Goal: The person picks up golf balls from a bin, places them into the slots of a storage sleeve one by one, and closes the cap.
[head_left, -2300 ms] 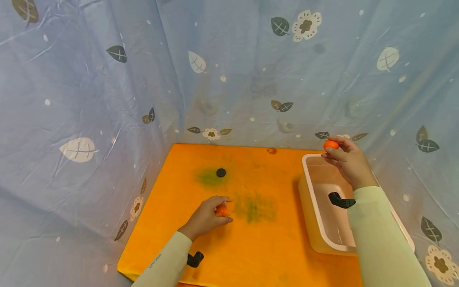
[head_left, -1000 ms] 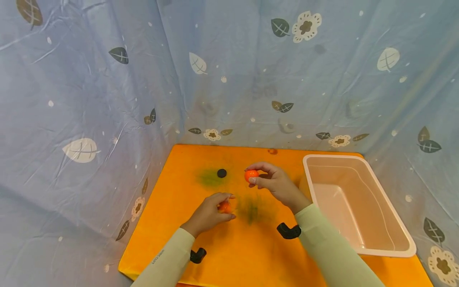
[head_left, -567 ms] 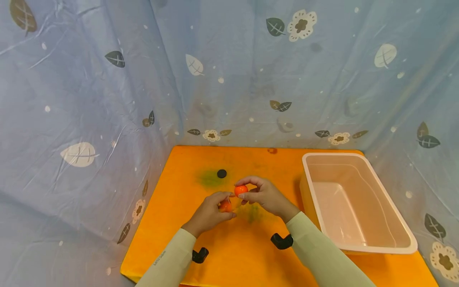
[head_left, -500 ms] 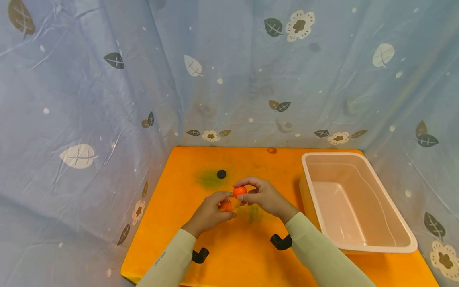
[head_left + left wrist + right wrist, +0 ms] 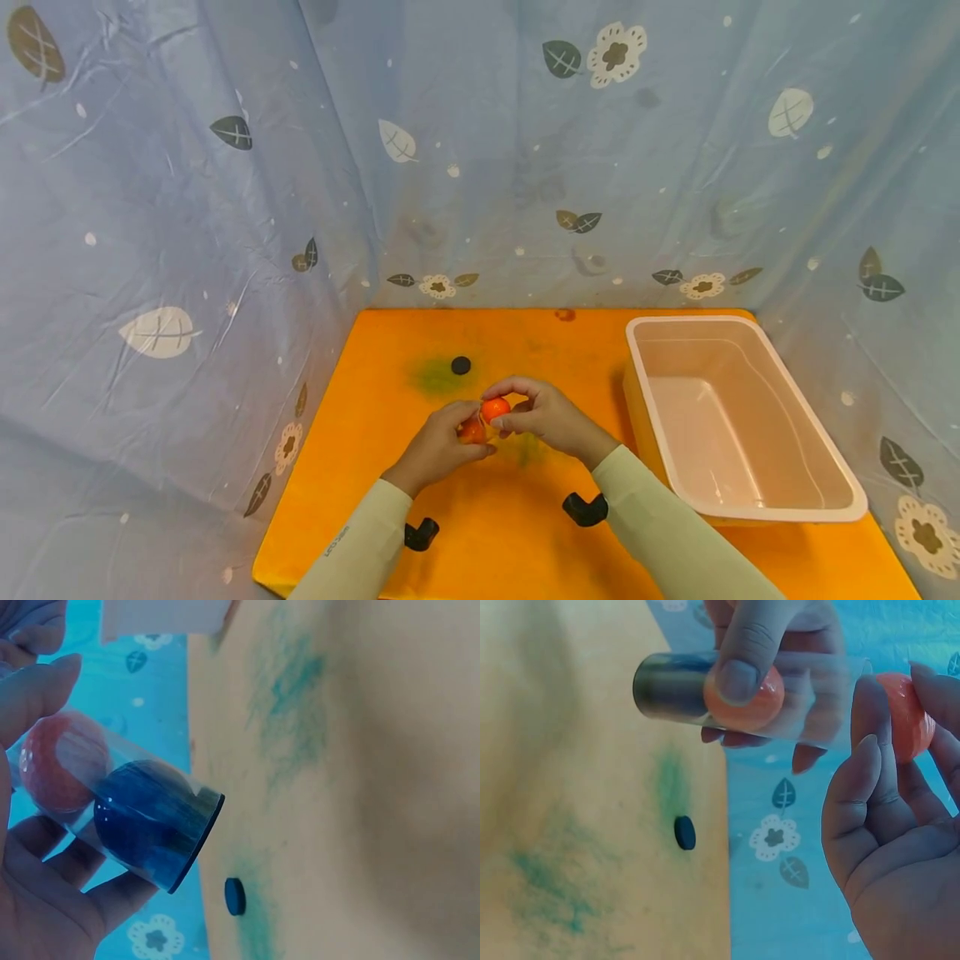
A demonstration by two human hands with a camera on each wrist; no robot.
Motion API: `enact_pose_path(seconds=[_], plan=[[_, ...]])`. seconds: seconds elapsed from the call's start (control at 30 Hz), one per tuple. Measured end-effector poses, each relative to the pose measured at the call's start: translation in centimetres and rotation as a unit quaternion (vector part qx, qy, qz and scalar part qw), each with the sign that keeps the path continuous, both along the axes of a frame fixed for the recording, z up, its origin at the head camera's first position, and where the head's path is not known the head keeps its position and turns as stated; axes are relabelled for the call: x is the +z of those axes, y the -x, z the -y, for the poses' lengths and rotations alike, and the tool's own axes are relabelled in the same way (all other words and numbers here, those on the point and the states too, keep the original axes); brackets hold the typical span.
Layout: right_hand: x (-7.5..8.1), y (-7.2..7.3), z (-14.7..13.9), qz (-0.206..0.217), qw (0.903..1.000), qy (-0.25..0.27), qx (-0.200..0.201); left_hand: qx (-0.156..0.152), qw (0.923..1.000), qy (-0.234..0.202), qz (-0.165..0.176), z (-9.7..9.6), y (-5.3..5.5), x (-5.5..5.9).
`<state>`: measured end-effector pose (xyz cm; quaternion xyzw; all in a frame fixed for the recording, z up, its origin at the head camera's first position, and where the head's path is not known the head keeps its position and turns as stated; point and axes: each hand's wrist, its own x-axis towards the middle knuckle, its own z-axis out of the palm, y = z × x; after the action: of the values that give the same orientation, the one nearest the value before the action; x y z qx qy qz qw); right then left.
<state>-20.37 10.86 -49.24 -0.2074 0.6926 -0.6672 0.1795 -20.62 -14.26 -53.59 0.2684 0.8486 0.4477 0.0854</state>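
- From my station, the clear tube (image 5: 802, 701) is held above the orange table (image 5: 570, 358), an inner orange ball (image 5: 754, 714) and a dark ball (image 5: 146, 814) inside.
- I have the left hand (image 5: 438, 448) clamped round the tube, probably to steady it.
- I have the right hand (image 5: 551, 421) pinching a second orange ball (image 5: 495, 410) just beside the tube's mouth, seemingly to leave its front bare.
- A black disc (image 5: 461, 366) lies farther off.
- A pale tub (image 5: 780, 417) stands right, presumably within reach.

The worktop's (image 5: 562, 350) far edge is passable between the black disc (image 5: 461, 366) and the tub (image 5: 705, 442), which blocks the far right corner; left hand (image 5: 437, 447) and right hand (image 5: 553, 421) obstruct the middle.
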Motion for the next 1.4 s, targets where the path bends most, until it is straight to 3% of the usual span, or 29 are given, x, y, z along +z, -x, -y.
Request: enact_pose_path(seconds=[0.37,0.53,0.73,1.17,1.4], plan=[[0.0,1.1,-1.0,-0.016,0.9994,-0.012,-0.029,-0.014,0.9998,-0.004,-0.012,-0.6,0.5,-0.3],[-0.2,2.1,-1.4,-0.015,0.9985,-0.013,-0.051,-0.014,0.9996,-0.005,-0.024,-0.9,0.8,-0.4],[-1.2,3.8,-1.7,-0.007,0.9957,-0.028,-0.088,0.002,0.9999,-0.004,-0.012,-0.7,0.8,-0.2],[-4.9,8.7,-0.6,0.01,0.9887,-0.081,-0.126,0.097,0.9952,-0.018,0.0,3.5,0.6,0.0],[-8.2,11.1,3.9,-0.014,0.9893,-0.115,-0.089,0.176,0.9843,-0.001,-0.006,8.0,-1.1,-0.2]])
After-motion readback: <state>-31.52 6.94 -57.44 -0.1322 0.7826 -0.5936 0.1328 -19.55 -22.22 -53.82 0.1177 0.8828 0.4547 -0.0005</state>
